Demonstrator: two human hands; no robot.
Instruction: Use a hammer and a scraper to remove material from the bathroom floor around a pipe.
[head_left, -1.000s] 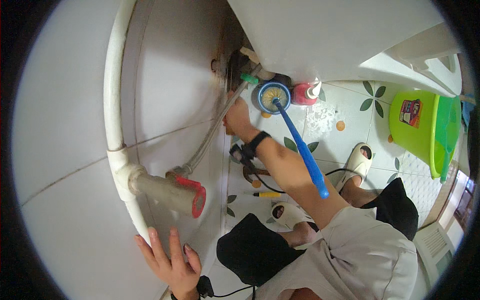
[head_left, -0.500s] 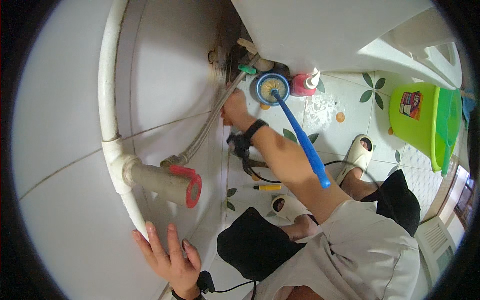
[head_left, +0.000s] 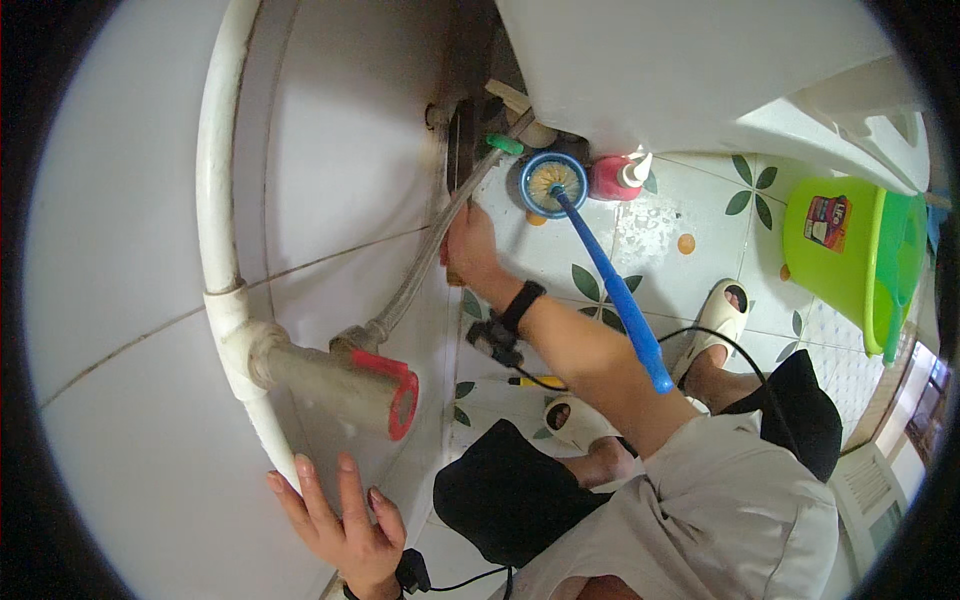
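At the lower left my left hand (head_left: 355, 530) rests with its fingers apart against the white wall pipe (head_left: 225, 200). My right hand (head_left: 472, 248) is closed low beside the tiled wall, behind the braided hose (head_left: 420, 262). Its fingertips are mostly hidden, and a small brownish bit shows under it; what it grips cannot be made out. The hose runs from a grey valve with a red-edged end (head_left: 402, 402) up to a green clip (head_left: 505, 144). Close to my right hand a blue-handled toilet brush (head_left: 615, 290) stands in a blue round holder (head_left: 525, 190).
A pink pump bottle (head_left: 610, 178) stands beside the holder, under the white toilet (head_left: 660, 70). A lime-green bucket (head_left: 830, 265) is at the right. A yellow marker (head_left: 535, 381) lies on the floor near my slippers (head_left: 575, 422). Black cables (head_left: 735, 340) trail around my right arm.
My right hand has slid slightly toward me along the wall, and its forearm is lower. The whole view has shifted a little. My left hand keeps its place on the pipe.
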